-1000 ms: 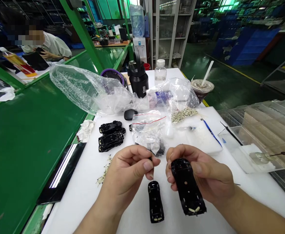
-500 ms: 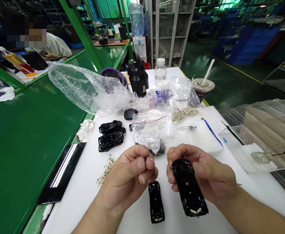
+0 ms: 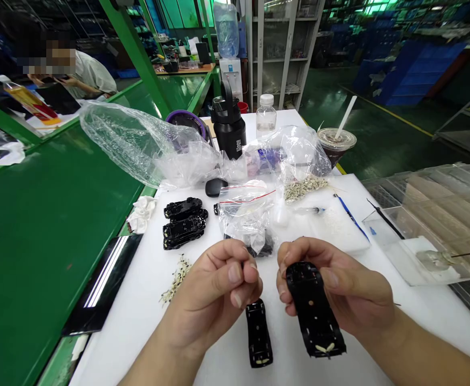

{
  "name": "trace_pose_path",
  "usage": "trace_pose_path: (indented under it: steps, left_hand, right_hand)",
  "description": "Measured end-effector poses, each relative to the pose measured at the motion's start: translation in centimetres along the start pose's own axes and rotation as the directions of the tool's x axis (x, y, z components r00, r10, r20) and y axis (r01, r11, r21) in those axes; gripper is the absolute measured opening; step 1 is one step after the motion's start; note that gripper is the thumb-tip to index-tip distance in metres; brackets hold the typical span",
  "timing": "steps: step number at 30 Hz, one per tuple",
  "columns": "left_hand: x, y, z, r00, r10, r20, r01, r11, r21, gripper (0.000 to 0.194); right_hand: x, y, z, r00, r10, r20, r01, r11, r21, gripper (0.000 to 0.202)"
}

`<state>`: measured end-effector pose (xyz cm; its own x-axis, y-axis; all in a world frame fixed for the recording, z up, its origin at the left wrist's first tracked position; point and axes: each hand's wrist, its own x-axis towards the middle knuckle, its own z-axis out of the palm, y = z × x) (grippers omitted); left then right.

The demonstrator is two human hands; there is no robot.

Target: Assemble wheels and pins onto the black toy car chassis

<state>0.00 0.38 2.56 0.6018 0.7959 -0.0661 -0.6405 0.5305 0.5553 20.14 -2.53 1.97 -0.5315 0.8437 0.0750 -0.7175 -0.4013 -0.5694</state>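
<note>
1. Presently, your right hand grips a black car-shaped base between thumb and fingers; the base is raised in front of you, its broad face toward the camera, its near end tilted down.
2. Two pale slivers sit at the near end of that base, set in a V.
3. Your left hand is closed, thumb against bent fingers, beside the held base but apart from it. Whether a small part is pinched there cannot be told.
4. A second black base lies lengthwise on the white surface, between your forearms, with a pale mark near its near end.
5. Beyond your left wrist you have a loose scatter of small pale pieces with dark tips; farther on, several black car bodies lie close together.
6. Ahead of your hands rests a clear zip bag with a red line; dark contents show at its near end.
7. To your right, a larger pile of pale pieces and a slim blue tool lie on the far part of the surface.
8. Across the green bench at left, a co-worker sits with both hands raised.
</note>
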Motion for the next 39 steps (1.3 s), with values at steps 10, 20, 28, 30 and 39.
trace_pose_path:
  steps: [10,20,28,30,39]
  left_hand:
    - [-0.7,-1.4,2.0,0.881,0.421,-0.214,-0.165,0.699,0.696,0.015]
    - [-0.7,-1.3,0.9,0.789,0.582,0.197,-0.320,0.116,0.940,0.030]
    - [-0.8,-1.5,0.4,0.801,0.531,0.276,-0.329,0.005,0.944,0.033]
    - [-0.8,-1.6,0.4,0.798,0.539,0.270,-0.320,-0.001,0.947,0.032]
    - [-0.5,-1.6,0.4,0.788,0.566,0.241,-0.299,0.010,0.954,0.027]
  right_hand:
    - [0.2,-0.2,0.2,1.000,0.010,-0.009,-0.010,1.000,0.013,0.020]
    - [0.1,0.0,0.2,0.995,-0.036,-0.091,0.037,0.999,0.013,0.021]
    - [0.3,0.2,0.2,0.991,-0.050,-0.122,0.048,0.999,-0.020,0.017]
    - [0.3,0.2,0.2,0.991,-0.052,-0.125,0.050,0.999,-0.022,0.016]
    - [0.2,0.2,0.2,0.992,-0.063,-0.111,0.059,0.998,-0.033,0.014]
